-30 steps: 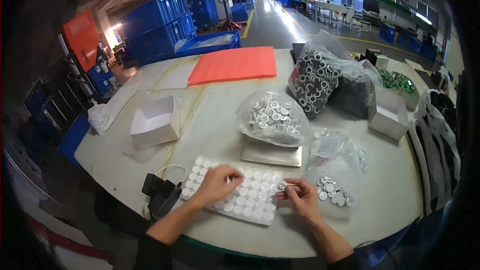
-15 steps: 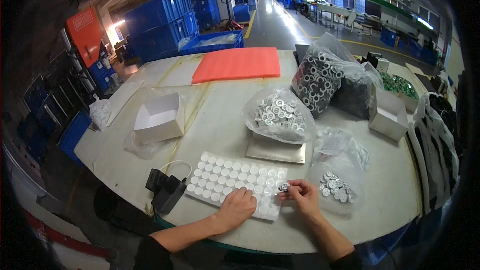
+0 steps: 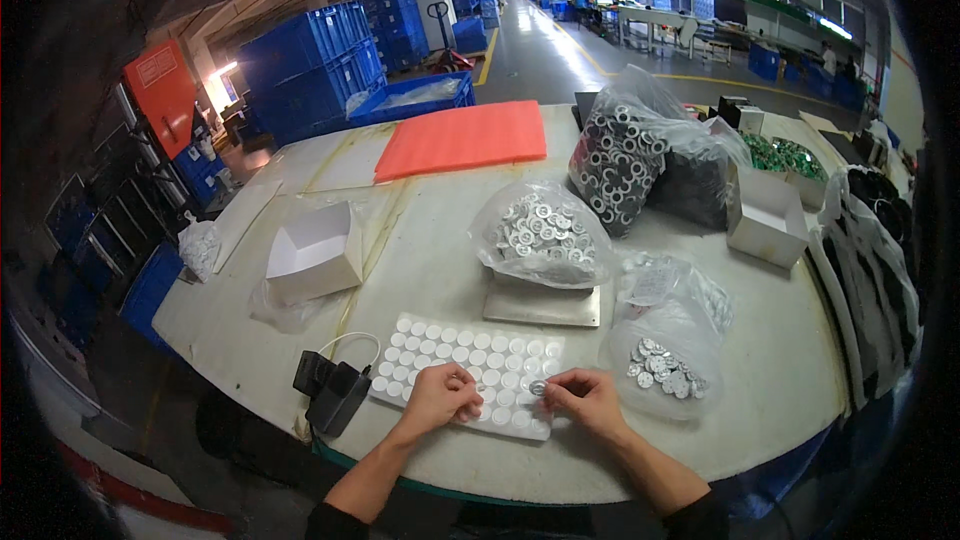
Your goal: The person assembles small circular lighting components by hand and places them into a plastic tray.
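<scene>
A white tray (image 3: 405, 393) with rows of round white pieces lies in front of me. Above its near middle is my left hand (image 3: 442, 400), thumb and fingers pinched together; what they hold, if anything, is too small to make out. Between the thumb and fingertips of my right hand (image 3: 592, 402) is a small round silver-grey disc (image 3: 538, 388), held over the tray's right part. Just right of that hand sits an open clear bag of silver discs (image 3: 662, 370).
Beyond the tray, a metal scale (image 3: 542, 302) bears a bag of metal discs (image 3: 545, 228). A black adapter (image 3: 340, 395) with a white cable is at the left. White boxes (image 3: 315, 252), a bag of grey rings (image 3: 617, 155) and red foam sheets (image 3: 462, 140) stand farther off.
My left hand has shifted left and turned, its fingers now pointing right. The right hand has moved slightly left with the disc. The whole view has shifted a little.
</scene>
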{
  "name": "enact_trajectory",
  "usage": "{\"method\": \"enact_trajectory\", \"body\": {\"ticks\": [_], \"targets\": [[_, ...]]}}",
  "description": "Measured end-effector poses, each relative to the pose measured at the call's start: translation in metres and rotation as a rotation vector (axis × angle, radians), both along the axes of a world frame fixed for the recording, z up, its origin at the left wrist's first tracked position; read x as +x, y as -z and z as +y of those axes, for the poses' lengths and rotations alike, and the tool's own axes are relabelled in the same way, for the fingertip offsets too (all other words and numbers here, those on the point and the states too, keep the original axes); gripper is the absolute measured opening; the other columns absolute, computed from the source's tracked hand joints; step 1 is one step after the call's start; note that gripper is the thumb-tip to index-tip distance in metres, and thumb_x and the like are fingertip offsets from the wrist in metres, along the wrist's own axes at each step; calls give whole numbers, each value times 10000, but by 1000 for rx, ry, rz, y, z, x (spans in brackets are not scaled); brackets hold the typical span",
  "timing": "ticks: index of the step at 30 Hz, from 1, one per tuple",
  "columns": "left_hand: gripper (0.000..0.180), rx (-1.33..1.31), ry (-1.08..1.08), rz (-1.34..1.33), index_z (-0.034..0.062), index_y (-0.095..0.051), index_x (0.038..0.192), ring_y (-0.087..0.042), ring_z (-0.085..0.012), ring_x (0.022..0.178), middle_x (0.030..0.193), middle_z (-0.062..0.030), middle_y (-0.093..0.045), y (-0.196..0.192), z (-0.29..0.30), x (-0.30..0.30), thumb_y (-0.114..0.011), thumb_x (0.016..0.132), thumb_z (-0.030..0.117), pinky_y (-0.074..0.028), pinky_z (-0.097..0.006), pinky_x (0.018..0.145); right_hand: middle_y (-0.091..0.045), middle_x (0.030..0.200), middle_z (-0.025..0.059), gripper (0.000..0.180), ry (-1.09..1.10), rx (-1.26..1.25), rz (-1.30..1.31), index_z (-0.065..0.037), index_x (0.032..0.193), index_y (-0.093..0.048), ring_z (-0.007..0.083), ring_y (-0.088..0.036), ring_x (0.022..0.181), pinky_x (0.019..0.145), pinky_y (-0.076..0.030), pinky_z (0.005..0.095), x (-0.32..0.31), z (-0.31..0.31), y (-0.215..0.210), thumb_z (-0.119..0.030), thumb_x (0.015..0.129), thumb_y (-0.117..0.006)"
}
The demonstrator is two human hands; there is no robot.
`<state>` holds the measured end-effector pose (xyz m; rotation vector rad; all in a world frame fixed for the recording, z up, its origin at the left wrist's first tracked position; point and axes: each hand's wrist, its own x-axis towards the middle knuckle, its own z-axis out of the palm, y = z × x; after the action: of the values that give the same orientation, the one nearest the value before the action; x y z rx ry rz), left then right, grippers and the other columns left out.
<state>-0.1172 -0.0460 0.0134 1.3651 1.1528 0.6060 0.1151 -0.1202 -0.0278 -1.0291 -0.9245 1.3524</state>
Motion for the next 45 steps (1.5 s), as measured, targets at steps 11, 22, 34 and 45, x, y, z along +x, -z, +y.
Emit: {"method": "enact_trajectory", "body": {"ticks": [11,22,34,45], "targets": [[259,457,153,238,-7,-632,891,-565,-88,631,758,-54,-611,-3,-19,2,-758,705,122,-474,-234,582,-663,802,120,176,19,-64,72,66,937,-617,144,-630,678,626,-520,261,-2,0,-1,-83,847,-641],[184,891,259,573,27,-632,871,-601,-239,649,746,-99,-591,8,-15,5,-674,746,156,-482,-341,592,-665,793,98,164,5,-8,4,59,916,-630,127,-626,689,638,-509,239,-2,1,1,-85,838,-650],[83,359,-137,-87,-63,-595,904,-662,-158,731,820,-110,-667,-17,-16,7,-577,848,-5,-545,-244,665,-660,805,106,187,0,-94,5,64,929,-628,148,-644,716,656,-535,259,0,-1,0,-99,840,-651],[84,393,32,-183,-40,-626,885,-631,-135,789,960,-91,-647,3,-27,54,-632,835,27,-508,-228,694,-656,833,109,204,25,-43,91,72,955,-623,158,-643,731,676,-534,260,-2,0,3,-101,849,-645]]}}
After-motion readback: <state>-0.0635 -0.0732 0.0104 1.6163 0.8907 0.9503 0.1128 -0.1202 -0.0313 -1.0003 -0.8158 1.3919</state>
